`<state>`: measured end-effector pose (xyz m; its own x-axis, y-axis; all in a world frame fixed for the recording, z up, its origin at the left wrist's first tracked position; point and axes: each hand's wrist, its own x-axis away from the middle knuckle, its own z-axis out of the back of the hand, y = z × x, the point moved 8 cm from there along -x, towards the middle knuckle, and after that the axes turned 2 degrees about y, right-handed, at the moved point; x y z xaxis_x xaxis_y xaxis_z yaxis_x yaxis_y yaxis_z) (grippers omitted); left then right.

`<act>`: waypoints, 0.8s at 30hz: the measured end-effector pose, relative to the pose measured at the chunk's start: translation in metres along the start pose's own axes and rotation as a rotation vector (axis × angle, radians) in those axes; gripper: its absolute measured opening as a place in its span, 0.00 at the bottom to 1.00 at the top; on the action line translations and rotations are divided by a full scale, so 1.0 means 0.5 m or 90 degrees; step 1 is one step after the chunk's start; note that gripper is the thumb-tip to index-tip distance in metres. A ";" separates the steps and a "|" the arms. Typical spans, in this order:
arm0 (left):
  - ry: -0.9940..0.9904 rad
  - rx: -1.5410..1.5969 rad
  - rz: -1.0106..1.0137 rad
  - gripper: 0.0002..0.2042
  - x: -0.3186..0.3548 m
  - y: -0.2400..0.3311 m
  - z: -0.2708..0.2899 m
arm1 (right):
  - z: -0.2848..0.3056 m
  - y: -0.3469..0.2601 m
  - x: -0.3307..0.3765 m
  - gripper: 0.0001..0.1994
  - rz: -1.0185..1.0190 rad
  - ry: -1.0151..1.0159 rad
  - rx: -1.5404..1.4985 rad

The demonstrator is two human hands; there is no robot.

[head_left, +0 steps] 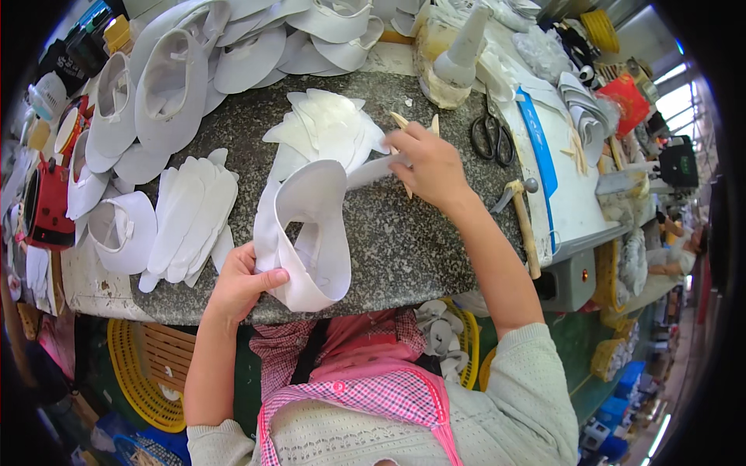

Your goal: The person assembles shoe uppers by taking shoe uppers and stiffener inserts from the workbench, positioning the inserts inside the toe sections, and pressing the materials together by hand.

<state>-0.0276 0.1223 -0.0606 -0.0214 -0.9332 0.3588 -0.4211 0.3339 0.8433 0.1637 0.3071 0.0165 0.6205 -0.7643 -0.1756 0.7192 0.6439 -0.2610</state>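
Observation:
My left hand grips the lower left edge of a white shoe upper, thumb on its outside. The piece stands curved into an open loop above the dark speckled tabletop. A pale strap runs from it toward my right hand, whose fingers are closed at its end. Pale wooden sticks lie under and beside those fingers. Just behind the upper is a fanned pile of white cut pieces. Left of my left hand rests another stack of long white pieces.
Many white uppers crowd the back left. Black scissors, a wooden-handled hammer and a glue-stained container with a cone top stand or lie to the right, near a blue strip. A yellow basket sits below the table.

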 end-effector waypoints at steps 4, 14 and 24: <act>0.035 -0.001 -0.128 0.15 0.011 0.057 -0.002 | 0.138 0.069 0.086 0.08 0.046 0.362 -0.363; -0.161 -0.463 -0.192 0.09 -0.051 0.079 -0.039 | -0.088 0.131 0.288 0.17 -0.335 0.444 -1.337; -0.061 -0.473 -0.163 0.04 -0.033 0.080 -0.021 | -0.105 -0.008 0.283 0.23 -0.412 0.153 -1.717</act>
<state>-0.0348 0.1523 -0.0284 -0.0986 -0.9891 0.1094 0.2915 0.0764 0.9535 0.2324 0.1945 -0.0574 0.4988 -0.8153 0.2942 -0.8314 -0.5460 -0.1034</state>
